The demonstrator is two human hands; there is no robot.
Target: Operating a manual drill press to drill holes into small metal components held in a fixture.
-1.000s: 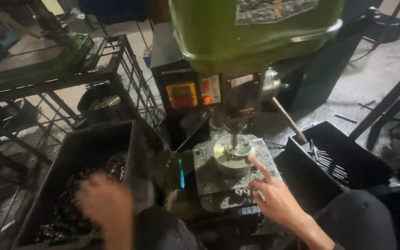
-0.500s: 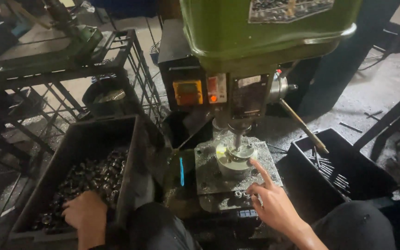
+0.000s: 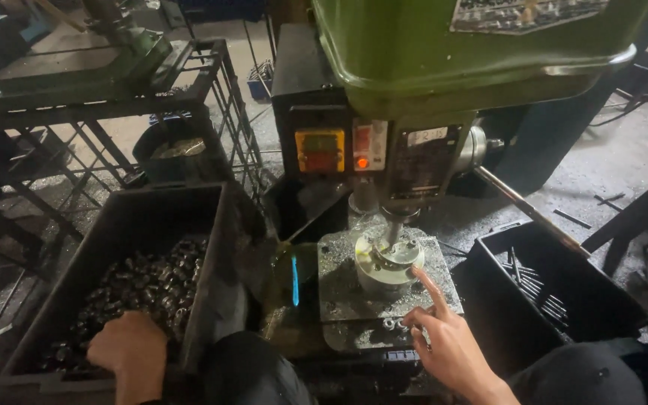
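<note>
My left hand (image 3: 127, 349) reaches down into a black plastic crate (image 3: 118, 217) and rests closed among several small dark metal parts (image 3: 140, 281); what the fingers hold is hidden. My right hand (image 3: 444, 341) lies on the drill press table (image 3: 343, 296), index finger stretched toward the round metal fixture (image 3: 384, 266) under the spindle, other fingers curled near small nuts (image 3: 393, 324) at the table's front edge. The green drill press head (image 3: 459, 52) hangs above.
A feed lever (image 3: 523, 206) sticks out to the right of the press. A black crate (image 3: 564, 300) with thin metal rods sits at right. A control box with an orange panel (image 3: 320, 150) stands behind the table. Metal racks (image 3: 91, 97) fill the left.
My left hand has gone down into the crate of dark parts and settled among them. My right hand stays by the fixture with its index finger pointing.
</note>
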